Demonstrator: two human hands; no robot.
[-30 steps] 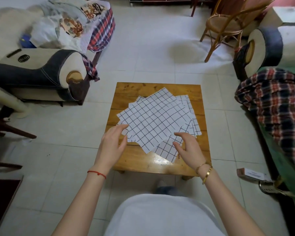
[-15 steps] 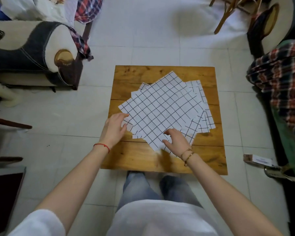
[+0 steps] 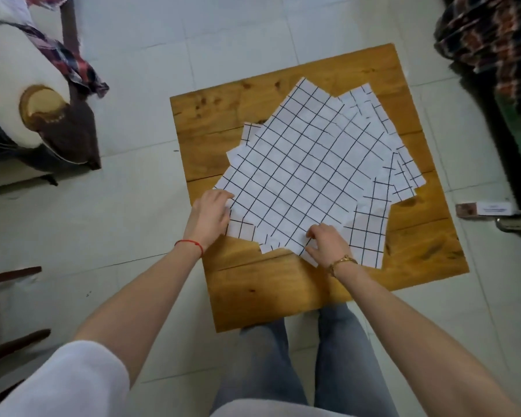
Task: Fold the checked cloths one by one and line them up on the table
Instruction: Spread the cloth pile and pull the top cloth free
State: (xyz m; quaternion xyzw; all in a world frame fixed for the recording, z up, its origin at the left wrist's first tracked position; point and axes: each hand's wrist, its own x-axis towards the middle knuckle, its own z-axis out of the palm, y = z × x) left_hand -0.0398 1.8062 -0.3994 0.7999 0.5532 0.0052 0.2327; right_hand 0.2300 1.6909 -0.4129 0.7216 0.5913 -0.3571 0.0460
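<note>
Several white cloths with a black check lie fanned in a loose pile on a small wooden table (image 3: 244, 296). The top checked cloth (image 3: 301, 176) lies flat and turned like a diamond. My left hand (image 3: 209, 213) rests on its left corner, fingers curled over the edge. At the near corner, my right hand (image 3: 325, 243) pinches the same cloth between thumb and fingers. Lower cloths (image 3: 370, 236) stick out underneath to the right and at the front.
A sofa arm (image 3: 39, 115) with a plaid cloth stands to the left on the tiled floor. A plaid-covered seat (image 3: 494, 31) is at the far right. A small box (image 3: 481, 209) lies on the floor right of the table. My legs are under the table's near edge.
Both hands have come down onto the top cloth, the left to its left corner, the right to its near corner. The camera has tilted down and closer to the table.
</note>
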